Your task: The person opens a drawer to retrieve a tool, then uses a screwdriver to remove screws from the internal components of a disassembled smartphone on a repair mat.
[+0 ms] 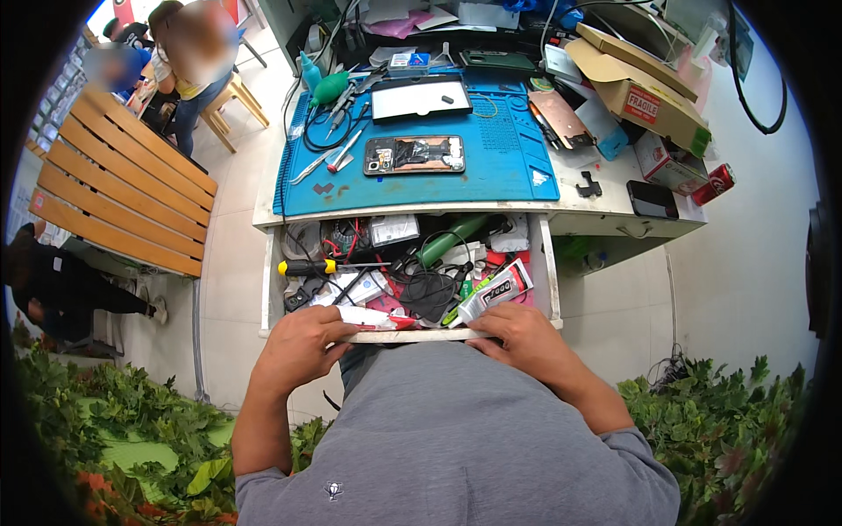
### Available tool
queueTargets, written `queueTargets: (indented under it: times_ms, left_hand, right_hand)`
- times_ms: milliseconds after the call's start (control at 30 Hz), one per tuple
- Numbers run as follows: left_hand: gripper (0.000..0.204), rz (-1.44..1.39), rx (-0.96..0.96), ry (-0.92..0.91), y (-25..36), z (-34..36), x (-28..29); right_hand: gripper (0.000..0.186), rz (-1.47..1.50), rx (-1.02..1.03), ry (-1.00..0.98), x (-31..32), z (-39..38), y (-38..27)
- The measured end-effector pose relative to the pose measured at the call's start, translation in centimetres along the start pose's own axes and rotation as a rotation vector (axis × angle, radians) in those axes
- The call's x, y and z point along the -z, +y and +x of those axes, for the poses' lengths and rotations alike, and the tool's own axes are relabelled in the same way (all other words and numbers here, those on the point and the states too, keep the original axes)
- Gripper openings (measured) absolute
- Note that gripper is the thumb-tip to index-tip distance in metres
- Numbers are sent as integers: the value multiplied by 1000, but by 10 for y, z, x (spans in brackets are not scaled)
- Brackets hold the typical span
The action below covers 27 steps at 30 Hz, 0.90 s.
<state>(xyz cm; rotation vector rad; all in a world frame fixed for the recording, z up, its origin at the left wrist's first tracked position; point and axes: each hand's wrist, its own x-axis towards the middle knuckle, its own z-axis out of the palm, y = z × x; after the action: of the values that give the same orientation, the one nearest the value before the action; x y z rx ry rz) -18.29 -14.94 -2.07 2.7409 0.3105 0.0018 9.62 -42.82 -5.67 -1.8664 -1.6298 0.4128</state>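
Observation:
My left hand [305,340] and my right hand [513,337] are closed on the front edge of an open white drawer [550,276]. Inside are a yellow-black screwdriver [307,267], tangled cables, a green cylinder [445,241], a white-and-red item [373,317] by my left hand and a silver glue tube [491,294] by my right. Above the drawer, a blue mat [516,153] bears an opened phone [414,155] with exposed insides, a shallow box with a white lining [419,101], a green blower [330,88] and thin tools [346,145].
At the desk's right are an open cardboard box [631,79], a phone [651,199] and a red can [712,184]. A slatted wooden bench [123,180] stands at left, with other people [180,88] beyond and one more [44,285] nearer. Artificial foliage [105,438] lines both lower sides.

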Motion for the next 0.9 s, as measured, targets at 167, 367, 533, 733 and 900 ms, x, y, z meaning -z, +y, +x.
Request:
queueTargets:
  times_ms: [167, 367, 533, 733, 900]
  left_hand:
    - [22, -28, 41, -189, 9, 35, 19]
    - [39, -43, -77, 335, 46, 135, -19]
    - [34, -231, -169, 170, 45, 148, -26]
    - [37, -200, 2, 185, 12, 160, -30]
    - [43, 67, -37, 50, 47, 184, -52]
  right_hand:
    - [29, 15, -131, -272, 19, 22, -4]
    - [52, -86, -202, 179, -4, 60, 32]
    - [60, -7, -197, 172, -4, 70, 34]
    - [46, 104, -237, -7, 9, 72, 35]
    - [42, -281, -377, -180, 14, 45, 42]
